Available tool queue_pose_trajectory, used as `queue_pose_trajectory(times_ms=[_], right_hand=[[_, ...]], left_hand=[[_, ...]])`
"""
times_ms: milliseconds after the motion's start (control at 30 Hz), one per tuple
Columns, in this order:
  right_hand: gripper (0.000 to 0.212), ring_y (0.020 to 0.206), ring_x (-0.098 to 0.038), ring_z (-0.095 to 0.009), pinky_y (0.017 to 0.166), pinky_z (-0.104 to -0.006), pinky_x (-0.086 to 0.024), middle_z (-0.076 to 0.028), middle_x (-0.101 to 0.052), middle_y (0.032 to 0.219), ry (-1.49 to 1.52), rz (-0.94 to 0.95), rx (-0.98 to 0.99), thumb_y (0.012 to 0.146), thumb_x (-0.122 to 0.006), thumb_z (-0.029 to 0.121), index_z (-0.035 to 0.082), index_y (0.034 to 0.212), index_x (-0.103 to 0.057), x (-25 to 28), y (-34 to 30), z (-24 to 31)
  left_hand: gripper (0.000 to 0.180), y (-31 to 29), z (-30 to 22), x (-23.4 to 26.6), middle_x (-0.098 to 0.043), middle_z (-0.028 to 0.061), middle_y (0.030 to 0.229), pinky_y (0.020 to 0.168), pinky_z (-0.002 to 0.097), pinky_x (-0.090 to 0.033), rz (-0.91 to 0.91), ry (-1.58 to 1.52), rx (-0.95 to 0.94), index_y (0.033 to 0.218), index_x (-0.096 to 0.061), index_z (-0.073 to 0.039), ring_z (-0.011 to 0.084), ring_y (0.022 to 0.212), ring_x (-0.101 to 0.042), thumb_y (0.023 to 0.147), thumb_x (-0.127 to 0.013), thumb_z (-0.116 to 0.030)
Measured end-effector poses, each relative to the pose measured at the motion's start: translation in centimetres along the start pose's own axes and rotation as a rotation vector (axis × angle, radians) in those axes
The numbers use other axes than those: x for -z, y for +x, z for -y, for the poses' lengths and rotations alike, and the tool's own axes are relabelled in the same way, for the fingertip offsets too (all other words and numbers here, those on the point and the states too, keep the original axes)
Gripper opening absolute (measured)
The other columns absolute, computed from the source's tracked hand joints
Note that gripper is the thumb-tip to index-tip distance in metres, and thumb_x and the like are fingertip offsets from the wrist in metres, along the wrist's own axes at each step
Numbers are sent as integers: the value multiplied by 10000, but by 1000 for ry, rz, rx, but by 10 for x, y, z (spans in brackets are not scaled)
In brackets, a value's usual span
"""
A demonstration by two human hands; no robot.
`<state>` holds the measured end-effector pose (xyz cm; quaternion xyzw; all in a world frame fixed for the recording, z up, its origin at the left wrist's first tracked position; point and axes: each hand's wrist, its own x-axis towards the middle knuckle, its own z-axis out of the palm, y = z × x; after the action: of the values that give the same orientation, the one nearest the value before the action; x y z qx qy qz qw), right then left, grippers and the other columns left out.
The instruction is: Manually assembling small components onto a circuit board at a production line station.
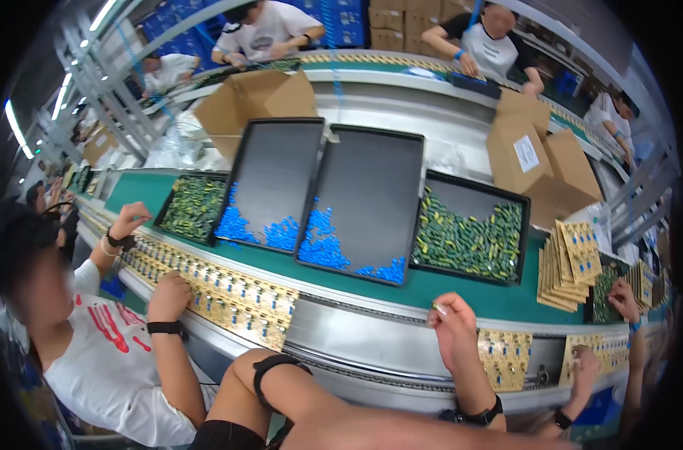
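My right hand (454, 330), with a dark watch at its wrist, is raised over the near edge of the line. Its thumb and fingers are pinched on a small greenish electronic part (437, 307). A tan circuit board (504, 358) with small blue parts lies on the rails just right of it. Low in the view my left arm (304, 386) reaches leftward, a black band round the wrist. My left hand (245, 369) seems bent downward beyond the band, its fingers not distinguishable. Ahead stand black trays of blue parts (386, 271) and green parts (469, 236).
A person (101, 345) at left works over a row of boards (206, 289). At right, another person's hands (584, 367) are near boards and a board stack (567, 262). Open cartons (518, 150) stand behind the trays; people work at the far line.
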<state>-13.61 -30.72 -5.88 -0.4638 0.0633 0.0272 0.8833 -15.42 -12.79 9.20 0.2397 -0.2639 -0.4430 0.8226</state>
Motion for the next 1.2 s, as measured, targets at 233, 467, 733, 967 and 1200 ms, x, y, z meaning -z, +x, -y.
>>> queue_pose_trajectory(times_ms=[233,467,733,967,1200], right_hand=[[70,745,-535,-146,662,-311,-441,-60,-580,828,-413,-70,469,833,-606,67,43,884,-564,0,-24,29],[276,788,-558,-295,724,-376,-450,-103,-597,867,-1292,313,936,697,-730,-26,50,950,-651,-75,-77,76],[326,810,-536,-254,690,-362,-446,-104,-529,954,-1412,128,1038,694,-756,-35,67,994,-679,-82,-80,57],[307,843,-550,-255,687,-336,-475,-125,-526,974,-1483,173,1078,708,-774,-20,63,988,-679,-94,-74,55],[385,972,-551,-301,856,-389,-458,-171,-564,1069,-1483,354,810,758,-763,56,30,1115,-620,-82,-78,58]], left_hand=[[217,-6,0,42,-620,14,904,674,188,-440,-244,345,136,1098,-586,-1,38,777,-569,918,-605,-120],[790,-32,19,58,-383,192,1438,1050,317,-304,-260,524,510,1395,-421,-64,160,1268,-438,808,-680,-525],[187,-36,34,76,-631,-12,934,621,183,-417,-307,437,-11,1070,-644,-52,34,785,-563,898,-615,-122],[160,-48,33,96,-645,-3,923,665,189,-440,-313,410,-33,1027,-656,-35,20,792,-550,885,-636,-107],[143,-50,28,109,-640,-22,890,641,185,-428,-311,404,-37,989,-664,-41,23,747,-548,890,-642,-142]])
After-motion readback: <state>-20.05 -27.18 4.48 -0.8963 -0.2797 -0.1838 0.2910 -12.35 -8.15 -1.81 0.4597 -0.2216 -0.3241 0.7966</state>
